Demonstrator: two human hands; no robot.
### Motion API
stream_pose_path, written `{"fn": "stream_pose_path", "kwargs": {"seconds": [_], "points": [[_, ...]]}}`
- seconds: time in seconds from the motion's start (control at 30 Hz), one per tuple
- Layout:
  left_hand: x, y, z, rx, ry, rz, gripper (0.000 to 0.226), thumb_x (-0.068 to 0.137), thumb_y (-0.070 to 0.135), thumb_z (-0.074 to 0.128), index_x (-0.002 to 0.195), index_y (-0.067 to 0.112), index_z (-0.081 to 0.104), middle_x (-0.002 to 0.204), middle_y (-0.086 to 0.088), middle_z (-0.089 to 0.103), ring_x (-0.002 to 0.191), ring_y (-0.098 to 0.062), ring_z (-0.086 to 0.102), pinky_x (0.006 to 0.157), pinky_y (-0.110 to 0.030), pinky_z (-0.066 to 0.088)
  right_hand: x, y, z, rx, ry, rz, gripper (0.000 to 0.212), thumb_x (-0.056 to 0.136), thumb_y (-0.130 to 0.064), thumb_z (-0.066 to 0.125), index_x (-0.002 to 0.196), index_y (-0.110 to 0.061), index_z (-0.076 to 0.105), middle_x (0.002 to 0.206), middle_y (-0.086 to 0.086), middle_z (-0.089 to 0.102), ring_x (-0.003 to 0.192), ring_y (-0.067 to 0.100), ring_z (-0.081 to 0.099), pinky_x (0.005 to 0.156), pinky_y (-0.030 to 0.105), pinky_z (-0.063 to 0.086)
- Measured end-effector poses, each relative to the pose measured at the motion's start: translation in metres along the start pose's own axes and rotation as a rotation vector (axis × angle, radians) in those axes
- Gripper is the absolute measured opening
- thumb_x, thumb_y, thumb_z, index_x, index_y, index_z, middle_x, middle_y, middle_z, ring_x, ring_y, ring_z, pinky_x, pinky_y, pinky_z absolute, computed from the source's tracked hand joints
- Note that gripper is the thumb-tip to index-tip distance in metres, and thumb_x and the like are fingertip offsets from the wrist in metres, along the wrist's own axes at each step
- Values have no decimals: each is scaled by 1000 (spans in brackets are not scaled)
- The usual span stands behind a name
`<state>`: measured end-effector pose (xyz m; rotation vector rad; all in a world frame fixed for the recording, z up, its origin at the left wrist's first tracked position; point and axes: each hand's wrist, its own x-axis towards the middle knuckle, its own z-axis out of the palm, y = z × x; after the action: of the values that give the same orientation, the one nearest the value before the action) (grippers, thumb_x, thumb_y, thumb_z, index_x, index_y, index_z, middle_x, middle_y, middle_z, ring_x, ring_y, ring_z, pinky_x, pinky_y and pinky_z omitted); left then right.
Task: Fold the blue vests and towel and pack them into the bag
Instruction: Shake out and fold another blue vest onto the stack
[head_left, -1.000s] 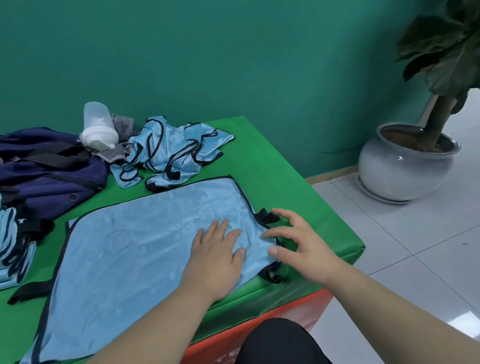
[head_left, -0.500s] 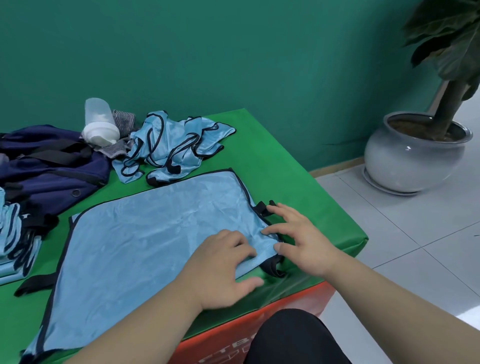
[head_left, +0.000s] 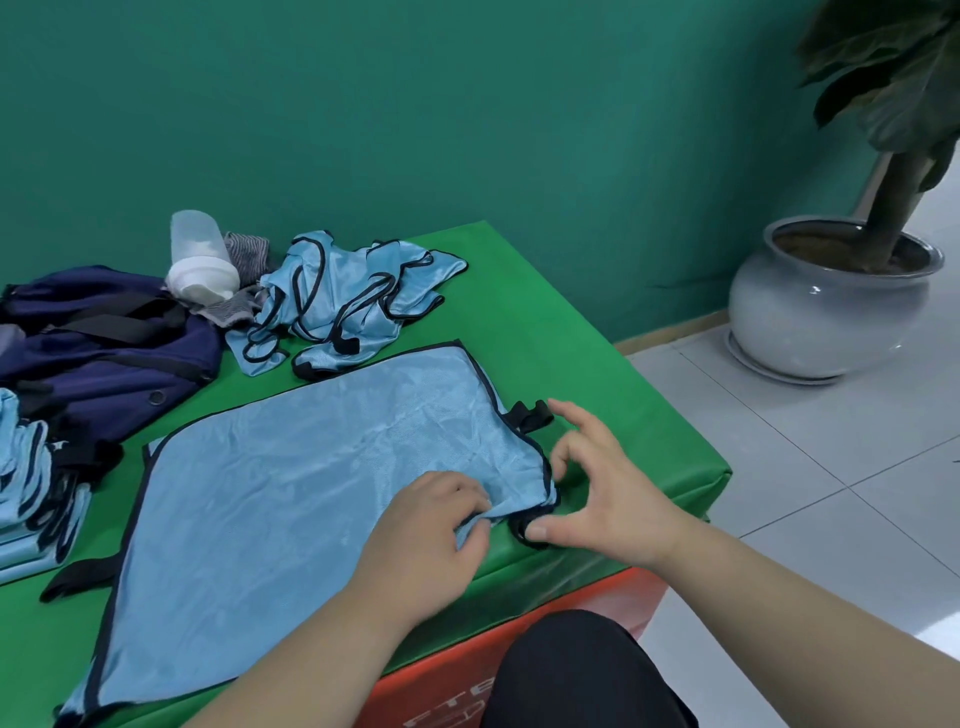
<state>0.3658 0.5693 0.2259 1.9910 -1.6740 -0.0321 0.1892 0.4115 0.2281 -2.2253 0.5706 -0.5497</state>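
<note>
A light blue vest (head_left: 291, 483) with black trim lies spread flat on the green table (head_left: 613, 415). My left hand (head_left: 431, 530) pinches its near right edge, bunching the cloth. My right hand (head_left: 597, 483) hovers at the vest's right corner, fingers apart, its thumb touching the black strap there. More blue vests lie crumpled (head_left: 343, 301) at the back. A folded stack of vests (head_left: 36, 493) sits at the left edge. The dark navy bag (head_left: 104, 343) lies at the back left. A grey striped towel (head_left: 244, 275) lies bunched between the bag and the crumpled vests.
A white plastic bottle (head_left: 200, 260) rests on the towel beside the bag. A potted plant in a round grey pot (head_left: 821, 312) stands on the tiled floor to the right. The green wall runs close behind the table.
My left hand went from flat on the vest to curled, pinching its near right edge. My right hand shifted slightly toward the corner strap.
</note>
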Motion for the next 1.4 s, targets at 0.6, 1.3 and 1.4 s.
{"fn": "stream_pose_path", "kwargs": {"seconds": [0.6,1.3,1.4], "points": [[0,-3,-1,-71,-1,-43,11,90,31,61,94,29,71,102,22,63,102,4,49,88,-6,31,-26,-26,4,-237,-29,-79,39,65,-65,74,80,-33,57,161,-18,15,150,0,-7,117,31,17],[-3,-7,3,-71,-57,-13,46,79,55,50,118,38,67,106,25,48,108,-3,45,100,-23,32,-5,26,-65,-835,95,-257,23,72,-15,85,69,-13,62,126,14,63,126,38,54,94,53,52],[-5,-7,6,-18,-94,49,49,82,61,48,125,43,63,112,23,46,114,-4,41,103,-23,24,-9,26,-63,-852,1,-249,22,73,-18,82,73,-15,60,126,11,63,126,35,55,95,51,52]]}}
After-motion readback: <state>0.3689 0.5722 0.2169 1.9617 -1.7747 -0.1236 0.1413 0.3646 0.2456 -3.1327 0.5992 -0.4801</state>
